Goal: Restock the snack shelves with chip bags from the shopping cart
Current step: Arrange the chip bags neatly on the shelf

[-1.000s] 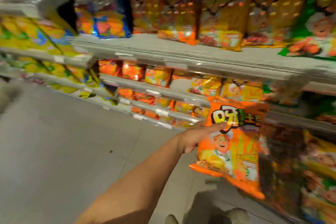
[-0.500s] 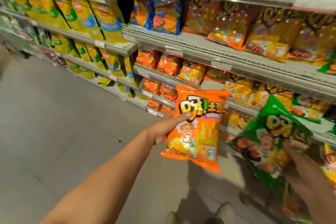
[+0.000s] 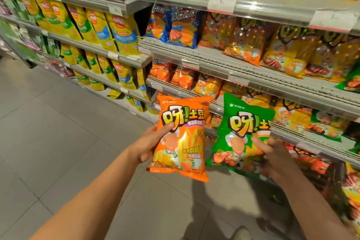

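The left hand (image 3: 150, 142) grips the orange bag (image 3: 183, 138) by its left edge, thumb across the front and fingers curled behind. The right hand (image 3: 272, 154) grips the green bag (image 3: 241, 132) at its lower right, thumb on the front. Both bags are held upright in the air, just in front of the shelves (image 3: 253, 72), touching no shelf. The cart is not in view.

Risks from this position:

1. Wrong slot. Orange-faced bags of similar print show on the tier behind the orange bag; green bags (image 3: 327, 128) lie to the right on the shelf at the green bag's level. The bags share one design and differ mainly in colour. Placing by design alone would likely mix flavours. Match colour before release.

2. Slip. Each bag is held on one side only. The film looks glossy and the bags are air-filled, so a loose grip may let a bag rotate or drop to the floor (image 3: 58, 142).

3. Crushed contents. A tighter squeeze to stop slip would probably break the chips. Support the bottom edge instead.

4. Knock-off. Several shelved bags overhang the shelf front. Pushing a new bag in at an angle could dislodge them.

5. Two-hand load. With both hands occupied, no free hand can part the stock. Seat one bag first.
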Motion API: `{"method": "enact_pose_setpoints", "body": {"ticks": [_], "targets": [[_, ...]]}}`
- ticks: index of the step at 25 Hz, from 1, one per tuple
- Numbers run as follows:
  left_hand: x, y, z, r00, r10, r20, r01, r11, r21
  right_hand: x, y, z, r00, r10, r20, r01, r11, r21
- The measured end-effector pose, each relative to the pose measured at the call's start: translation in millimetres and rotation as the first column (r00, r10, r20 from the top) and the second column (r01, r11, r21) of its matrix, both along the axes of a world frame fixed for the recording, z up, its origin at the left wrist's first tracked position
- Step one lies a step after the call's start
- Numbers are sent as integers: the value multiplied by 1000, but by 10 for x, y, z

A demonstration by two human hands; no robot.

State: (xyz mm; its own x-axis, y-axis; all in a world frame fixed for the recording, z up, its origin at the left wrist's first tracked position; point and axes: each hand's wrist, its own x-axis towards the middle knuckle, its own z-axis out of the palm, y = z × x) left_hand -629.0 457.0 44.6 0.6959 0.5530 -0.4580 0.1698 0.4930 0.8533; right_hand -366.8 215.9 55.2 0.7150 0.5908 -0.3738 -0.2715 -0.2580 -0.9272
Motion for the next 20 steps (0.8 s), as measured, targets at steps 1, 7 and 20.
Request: {"method": "enact_pose_setpoints", "body": {"ticks": [1, 7, 20], "targets": [[4, -5, 18, 1000, 15, -6, -15, 1000, -2, 11, 51, 4, 1000, 11, 23, -11, 1000, -1], [-42, 24, 253, 992, 127, -18, -126, 991, 33, -4, 408, 88, 995, 86, -41, -79, 988, 134], [523, -95, -48, 999, -40, 3, 40, 999, -34, 211, -57, -1, 998, -69, 6, 68, 991, 114]]}}
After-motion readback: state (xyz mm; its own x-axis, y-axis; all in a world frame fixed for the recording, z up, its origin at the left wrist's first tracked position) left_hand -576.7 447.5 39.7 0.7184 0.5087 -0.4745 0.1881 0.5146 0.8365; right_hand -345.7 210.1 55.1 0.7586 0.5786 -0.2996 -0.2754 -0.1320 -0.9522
